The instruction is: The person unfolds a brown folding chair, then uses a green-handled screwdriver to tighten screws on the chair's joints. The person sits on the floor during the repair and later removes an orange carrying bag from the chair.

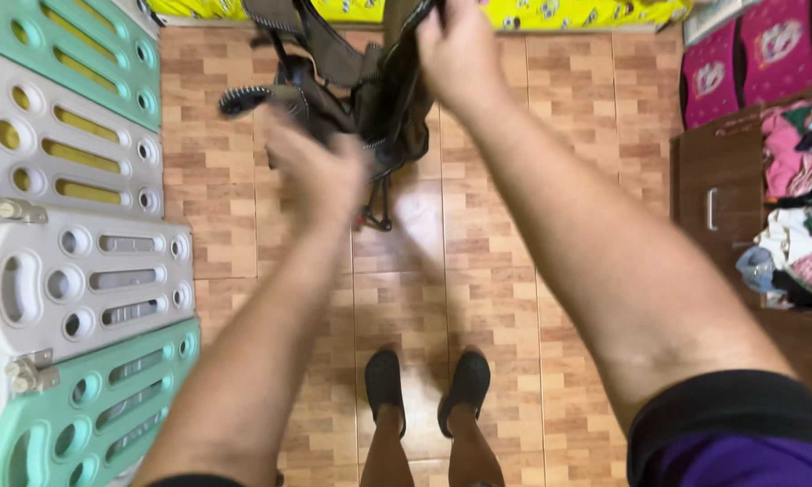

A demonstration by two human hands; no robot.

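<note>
A dark olive-brown bag [383, 90] with straps and buckles hangs in front of me above the tiled floor. My right hand [456, 45] grips its upper edge near the top of the view. My left hand [320, 171] is blurred just below and left of the bag, at its lower part; whether it grasps the fabric is unclear. A padded strap [244, 99] sticks out to the left. Thin black straps [376, 206] dangle underneath. My two feet in dark shoes [424, 388] stand below.
A folding plastic panel fence [72, 225] in green and white runs along the left. A brown cabinet [717, 185] with piled clothes [798, 207] stands at right. A yellow patterned cloth [550, 13] lies along the far edge. Pink cushions [749, 59] are at the upper right.
</note>
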